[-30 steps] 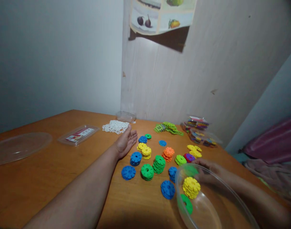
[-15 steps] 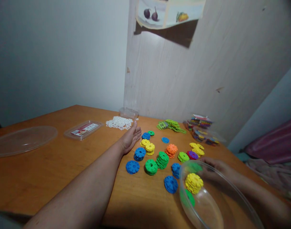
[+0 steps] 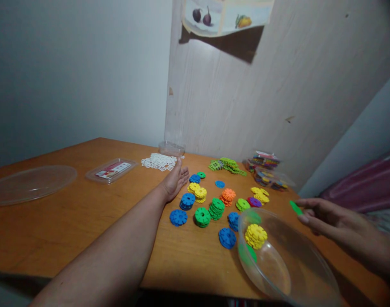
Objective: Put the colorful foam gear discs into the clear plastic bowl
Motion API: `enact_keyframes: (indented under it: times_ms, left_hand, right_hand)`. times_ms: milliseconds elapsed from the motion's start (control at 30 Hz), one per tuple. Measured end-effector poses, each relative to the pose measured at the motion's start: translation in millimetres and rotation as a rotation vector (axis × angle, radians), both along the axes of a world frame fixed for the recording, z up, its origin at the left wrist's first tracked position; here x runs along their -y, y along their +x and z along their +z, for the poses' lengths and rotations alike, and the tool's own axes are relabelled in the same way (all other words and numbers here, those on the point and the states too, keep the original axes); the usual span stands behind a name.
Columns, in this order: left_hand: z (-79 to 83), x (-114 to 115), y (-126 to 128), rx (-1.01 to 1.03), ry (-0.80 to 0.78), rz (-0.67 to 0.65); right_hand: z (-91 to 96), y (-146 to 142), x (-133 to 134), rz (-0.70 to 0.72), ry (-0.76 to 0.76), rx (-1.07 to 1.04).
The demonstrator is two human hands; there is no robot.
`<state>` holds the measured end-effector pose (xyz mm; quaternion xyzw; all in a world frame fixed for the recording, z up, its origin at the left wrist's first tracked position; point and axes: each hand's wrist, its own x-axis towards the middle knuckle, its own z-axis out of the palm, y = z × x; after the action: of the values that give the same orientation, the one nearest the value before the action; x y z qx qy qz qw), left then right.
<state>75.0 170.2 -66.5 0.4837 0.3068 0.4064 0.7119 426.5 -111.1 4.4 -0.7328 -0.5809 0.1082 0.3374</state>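
Observation:
My left hand rests on its edge on the wooden table, fingers stretched out and open, next to stacks of coloured flower-shaped discs. To the right, my right hand hovers above the table and pinches a green disc at its fingertips. A clear plastic bowl below it holds a stack of yellow discs and a green disc.
A clear round lid and a clear rectangular box lie at the left. White lattice pieces, a small clear tub, a green chain of pieces and packs of coloured pieces line the wall. Purple cloth sits at the right.
My right hand has lifted from behind the bowl and moved right, now holding a green disc. My left hand has stayed by the stacks. The view shifted slightly.

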Motion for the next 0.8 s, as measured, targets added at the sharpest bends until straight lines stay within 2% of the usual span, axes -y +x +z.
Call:
enact_keyframes:
  times_ms: [100,233,300,433,600,700,800]
  left_hand:
    - [-2.8,-1.0,1.7,-0.020,0.032,0.014]
    - [-2.9,0.8,2.6,-0.043,0.039,0.025]
    - [-2.3,2.0,2.9,-0.055,0.039,0.033]
    - [-2.9,0.9,3.3,-0.061,0.040,0.035]
    - [-5.6,-2.7,3.1,-0.043,0.048,0.036]
    - [-6.1,-3.0,3.4,-0.043,0.052,0.044]
    - [-6.7,-3.1,4.1,-0.054,0.057,0.053]
  right_hand:
    - [5.2,-30.6,5.6,0.143,-0.074,0.075]
    - [9.8,-73.9,1.2,0.405,-0.300,0.170]
    - [9.1,-88.7,-2.6,0.445,-0.356,0.234]
    - [3.5,-105.5,-8.7,0.434,-0.430,0.358]
    - [-1.1,-109.3,-11.6,0.430,-0.422,0.395]
    - [-0.9,-97.1,-7.8,0.422,-0.348,0.315]
    - [1.5,-73.8,-1.3,0.327,-0.191,0.237]
